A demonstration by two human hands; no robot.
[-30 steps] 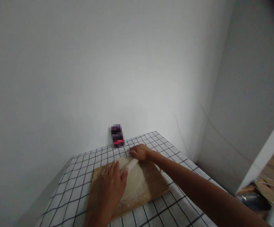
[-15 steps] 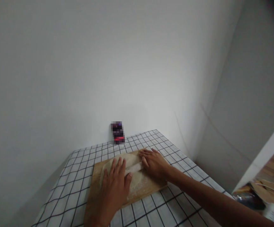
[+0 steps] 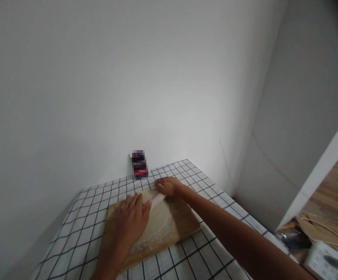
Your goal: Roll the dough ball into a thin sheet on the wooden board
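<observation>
A pale rolling pin [image 3: 158, 200] lies slantwise across a wide, thin sheet of dough [image 3: 154, 223]. The dough rests on a wooden board [image 3: 188, 221] dusted with flour. My left hand [image 3: 135, 216] lies palm down over the pin's near left end, fingers stretched out and spread. At the far right end, my right hand [image 3: 169, 186] is bent over the pin, its thumb along it. Both ends of the pin are hidden under my hands, and my left hand covers part of the dough.
A black-and-white checked cloth [image 3: 98, 210] covers the table. A dark, blurred-out upright object [image 3: 139, 165] leans at the white wall [image 3: 169, 97]. Beyond the table's right edge are a white power strip [image 3: 323, 260], a cable [image 3: 329, 229] and a wooden floor [image 3: 332, 194].
My right hand has slid away from me and to the left, taking its end of the rolling pin along. The pin lies more steeply across the dough. The view has shifted slightly right.
</observation>
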